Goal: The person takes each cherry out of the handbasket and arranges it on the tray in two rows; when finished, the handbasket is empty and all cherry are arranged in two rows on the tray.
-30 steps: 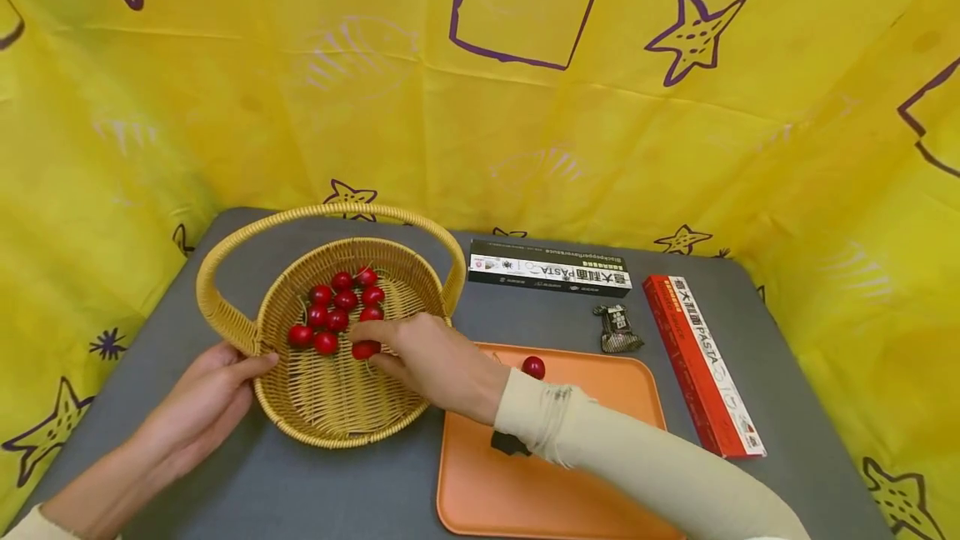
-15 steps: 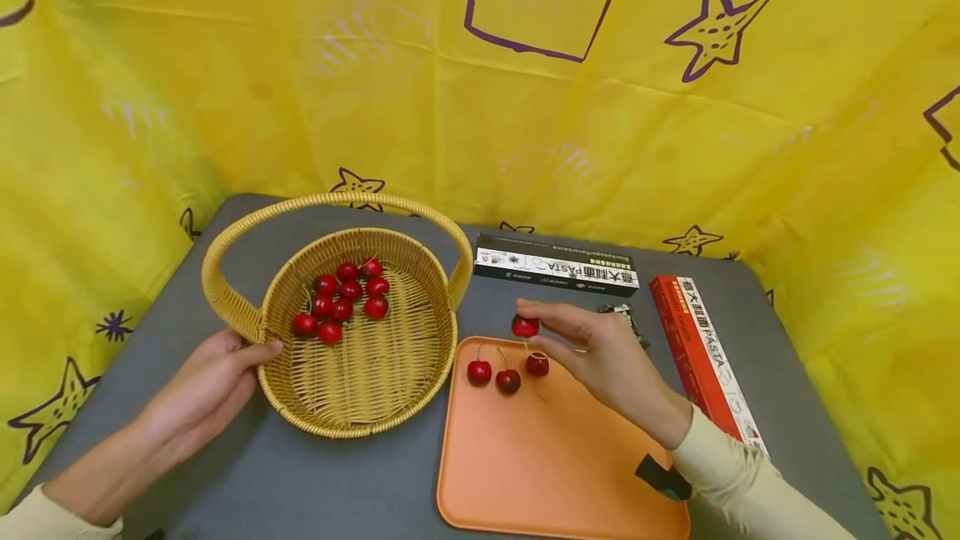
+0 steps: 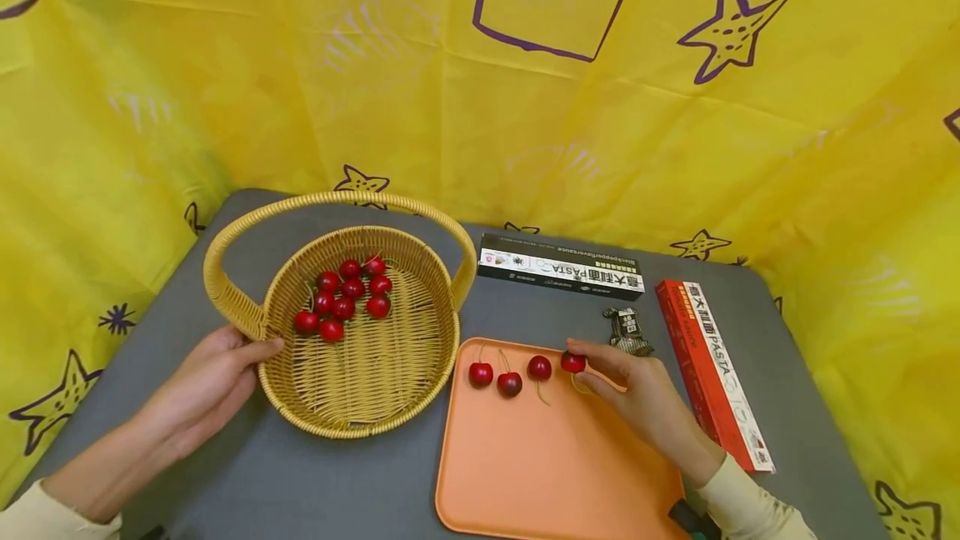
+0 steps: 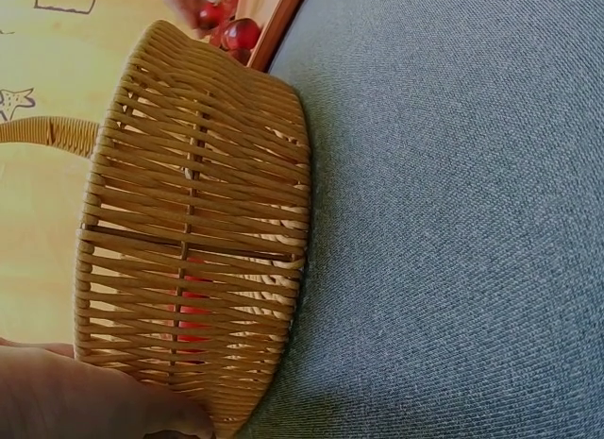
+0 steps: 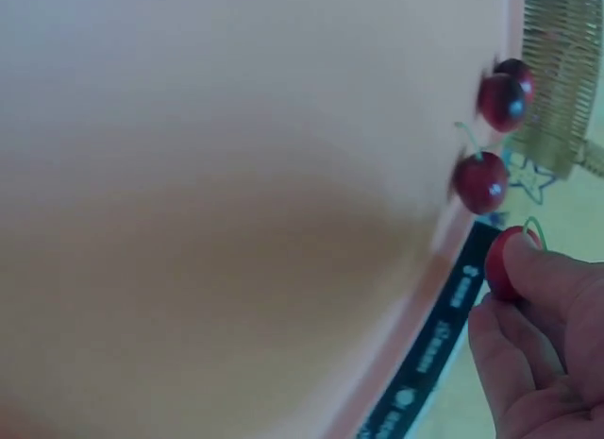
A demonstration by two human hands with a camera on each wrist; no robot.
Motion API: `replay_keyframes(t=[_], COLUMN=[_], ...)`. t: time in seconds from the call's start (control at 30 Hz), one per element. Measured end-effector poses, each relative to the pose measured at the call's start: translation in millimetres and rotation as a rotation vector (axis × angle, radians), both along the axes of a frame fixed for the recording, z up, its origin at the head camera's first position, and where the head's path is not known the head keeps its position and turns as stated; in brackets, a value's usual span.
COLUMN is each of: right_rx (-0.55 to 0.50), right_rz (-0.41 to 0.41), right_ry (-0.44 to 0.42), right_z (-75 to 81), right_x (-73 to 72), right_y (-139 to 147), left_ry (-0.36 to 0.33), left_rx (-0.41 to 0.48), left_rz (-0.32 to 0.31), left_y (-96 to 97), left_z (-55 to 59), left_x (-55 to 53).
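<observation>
My left hand point(image 3: 217, 382) grips the left side of a round wicker basket point(image 3: 352, 415), thumb over the rim near the base of its arched handle. Inside the basket, several red cherries point(image 3: 343, 308) cluster toward the back left. An orange tray point(image 3: 555, 448) lies right of the basket. Along its back edge sit three cherries in a row, among them a stemmed cherry point(image 3: 538, 368) nearest my right hand point(image 3: 648, 402). That hand pinches another cherry point(image 5: 500, 264) between thumb and fingers, at the right end of the row; its green stem shows in the right wrist view.
Behind the tray lies a black-and-white pasta box point(image 3: 562, 267). A small dark packet point(image 3: 628, 332) and a red-and-white pasta box point(image 3: 714, 373) lie to the right. Yellow patterned cloth point(image 3: 480, 107) hangs around the grey table's point(image 3: 300, 482) back and sides.
My right hand has carried a cherry out of the basket, across to the tray, then lower and rightward along its back edge. My left hand keeps its hold on the basket.
</observation>
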State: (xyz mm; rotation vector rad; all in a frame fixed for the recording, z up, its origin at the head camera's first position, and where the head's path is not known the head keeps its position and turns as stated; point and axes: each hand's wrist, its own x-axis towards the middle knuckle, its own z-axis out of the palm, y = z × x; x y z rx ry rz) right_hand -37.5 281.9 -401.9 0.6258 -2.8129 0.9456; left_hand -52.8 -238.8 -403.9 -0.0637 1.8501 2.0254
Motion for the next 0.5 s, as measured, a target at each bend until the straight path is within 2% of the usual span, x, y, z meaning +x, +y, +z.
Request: replay_keyframes(t=[0.2, 0.37, 0.5], right_rx=[0.022, 0.027, 0.071], right_rz=[0.014, 0.020, 0.020], right_ry=[-0.007, -0.018, 0.003], right_z=[-14.5, -17.5, -18.7], right_x=[2.0, 0.5, -0.3], right_y=[2.6, 2.1, 1.6], left_ry=[0.002, -0.004, -0.010], left_rx=[-0.002, 0.001, -0.006], left_rz=[-0.002, -0.002, -0.003], left_y=[0.1, 0.9, 0.7], left_z=[-1.0, 0.9, 1.6], left_x=[0.8, 0.1, -0.1])
